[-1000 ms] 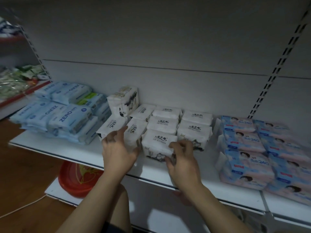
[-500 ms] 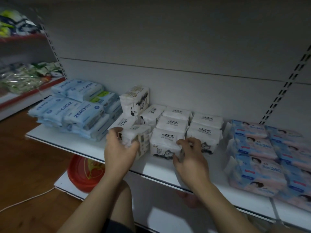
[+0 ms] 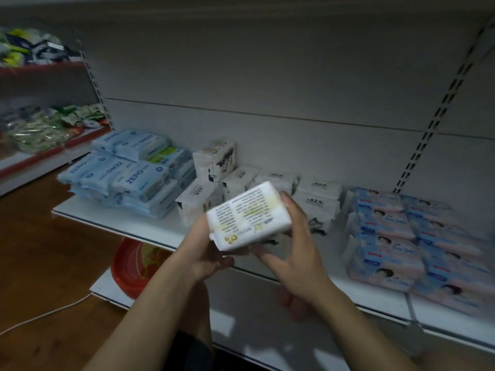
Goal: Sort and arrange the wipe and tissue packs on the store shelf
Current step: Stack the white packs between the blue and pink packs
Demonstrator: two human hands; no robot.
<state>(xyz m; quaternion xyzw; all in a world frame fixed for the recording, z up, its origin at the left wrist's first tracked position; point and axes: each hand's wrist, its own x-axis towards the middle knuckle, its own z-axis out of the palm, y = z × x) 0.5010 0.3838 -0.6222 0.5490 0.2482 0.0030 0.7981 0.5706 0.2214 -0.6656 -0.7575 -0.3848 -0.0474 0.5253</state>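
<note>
A white tissue pack (image 3: 247,215) with printed text facing me is lifted above the front of the white shelf (image 3: 128,223). My left hand (image 3: 206,250) holds it from below at its left end. My right hand (image 3: 294,245) grips its right end, thumb under it. Behind it several white tissue packs (image 3: 318,199) lie in rows, and one white pack (image 3: 214,159) stands upright at the back. Blue ZERO wipe packs (image 3: 128,172) are stacked on the left. Pink and blue baby wipe packs (image 3: 396,242) lie on the right.
A red basin (image 3: 128,266) sits on the low shelf beneath. A white cable (image 3: 45,314) runs over the wooden floor at left. Another shelf unit with green packets (image 3: 40,129) stands at far left. Slotted uprights (image 3: 439,113) run up the back panel.
Both hands lifted one white tissue pack off the shelf front and turned its printed back toward me. The view shifted slightly to the left.
</note>
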